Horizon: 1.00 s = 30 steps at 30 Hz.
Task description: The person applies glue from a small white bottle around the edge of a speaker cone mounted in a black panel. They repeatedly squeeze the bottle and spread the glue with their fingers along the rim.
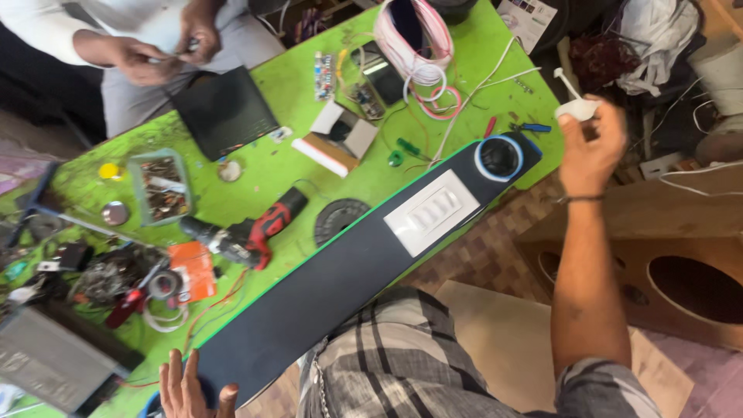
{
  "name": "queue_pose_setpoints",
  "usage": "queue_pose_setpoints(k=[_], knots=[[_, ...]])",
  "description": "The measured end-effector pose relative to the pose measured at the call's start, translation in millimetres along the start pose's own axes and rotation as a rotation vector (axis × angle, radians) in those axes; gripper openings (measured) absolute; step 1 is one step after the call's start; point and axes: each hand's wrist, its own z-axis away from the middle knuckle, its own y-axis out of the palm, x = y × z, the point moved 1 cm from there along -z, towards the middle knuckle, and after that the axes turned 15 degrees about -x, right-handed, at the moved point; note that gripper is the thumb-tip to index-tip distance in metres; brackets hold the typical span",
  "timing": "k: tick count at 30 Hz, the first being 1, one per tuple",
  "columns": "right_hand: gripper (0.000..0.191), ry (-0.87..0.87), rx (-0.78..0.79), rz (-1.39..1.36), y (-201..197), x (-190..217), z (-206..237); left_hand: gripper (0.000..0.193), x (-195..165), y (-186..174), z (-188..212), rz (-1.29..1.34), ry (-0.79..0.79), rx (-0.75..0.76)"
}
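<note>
A long black panel [325, 286] lies along the near edge of the green table [271, 166], with a white switch plate [432, 210] and a round blue-ringed speaker [498, 158] set in it. My left hand [186, 387] rests fingers apart on the panel's near end. My right hand [592, 143] is raised past the table's far corner, closed on a small white plug [576, 108] with a thin white wire.
A red and black cordless drill [248, 232], a black disc [339, 218], an open small box [340, 138], a tray of screws [160, 186], wire coils [422, 46] and tools crowd the table. Another person's hands [166, 50] work at the far side. A wooden speaker cabinet [665, 263] stands right.
</note>
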Motion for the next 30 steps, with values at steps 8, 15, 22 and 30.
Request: queue_pose_setpoints(k=[8,15,22,30], knots=[[0.028,0.658,0.287,-0.02,51.2,-185.0,-70.9,0.083,-99.3,74.7,-13.7,-0.098,0.067,0.005],[0.034,0.437,0.44,0.041,111.0,-214.9,-82.3,0.076,-157.6,81.9,-33.0,-0.187,0.019,0.083],[0.041,0.373,0.425,0.087,126.3,-216.7,-81.1,0.076,-173.9,93.4,-57.3,-0.261,0.02,0.108],[0.068,0.47,0.478,0.107,127.6,-231.1,-68.0,0.074,-176.0,96.4,-67.2,-0.219,-0.035,0.142]])
